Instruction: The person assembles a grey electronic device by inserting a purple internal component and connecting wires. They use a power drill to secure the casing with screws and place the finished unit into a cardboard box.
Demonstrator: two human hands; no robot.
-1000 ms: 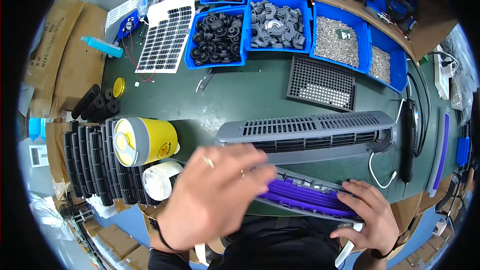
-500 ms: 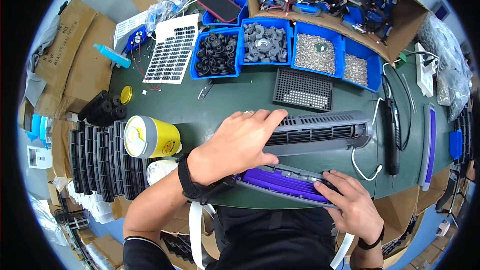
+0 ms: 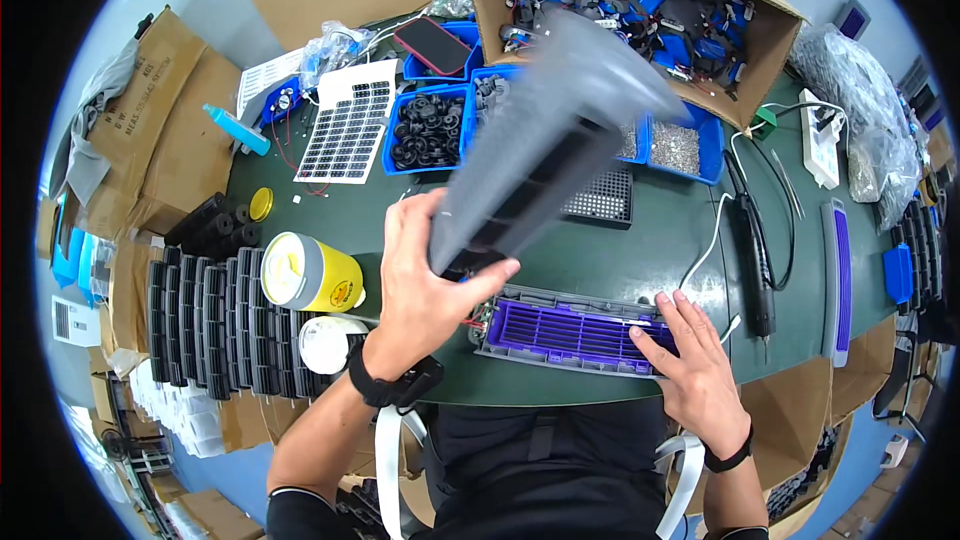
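My left hand [image 3: 420, 265] grips the lower end of a long grey fan housing [image 3: 535, 155]. The housing stands tilted above the table, its flared end up and to the right, blurred by motion. A dark slot runs along its side. Below it lies a grey-framed panel with a purple slatted grille [image 3: 565, 335], inner side up, near the table's front edge. Red wires [image 3: 474, 322] show at the panel's left end, by my left thumb. My right hand [image 3: 700, 370] rests with fingers spread on the panel's right end.
Blue bins of black [image 3: 428, 128] and metal parts [image 3: 675, 147] line the back, below a carton of blue-and-grey parts [image 3: 640, 20]. An electric screwdriver [image 3: 755, 265] and another purple-grilled panel [image 3: 838, 280] lie right. Black rollers [image 3: 230, 325] and a yellow cup [image 3: 325, 275] stand left.
The grey housing has come up off the table in my left hand and swung upright. The purple-grilled panel now lies flatter, with my right hand still at its right end. The view has shifted slightly.
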